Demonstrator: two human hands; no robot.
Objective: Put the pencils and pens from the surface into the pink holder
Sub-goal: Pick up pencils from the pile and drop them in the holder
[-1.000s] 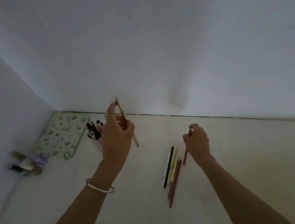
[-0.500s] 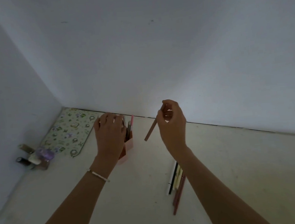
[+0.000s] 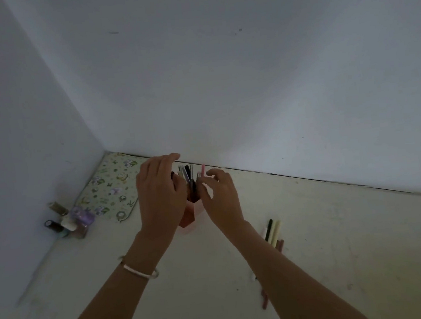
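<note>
The pink holder (image 3: 193, 213), packed with upright pens, stands on the tabletop (image 3: 352, 248) between both hands. The left hand (image 3: 160, 196) covers its left side with fingers straight, and the right hand (image 3: 220, 196) is at the rim, fingers loosely spread and empty. Loose pens (image 3: 273, 231) lie beside the right forearm.

**Pale worktop set in a wall corner**

The cream worktop (image 3: 338, 237) meets two walls. A pink holder (image 3: 193, 223) stands on it near the back wall. To the holder's left, a flowered mat (image 3: 110, 191) lies in the corner, with small bottles (image 3: 69, 220) clustered beside its near edge. Loose pens and pencils (image 3: 273, 232) lie side by side to the holder's right.
</note>
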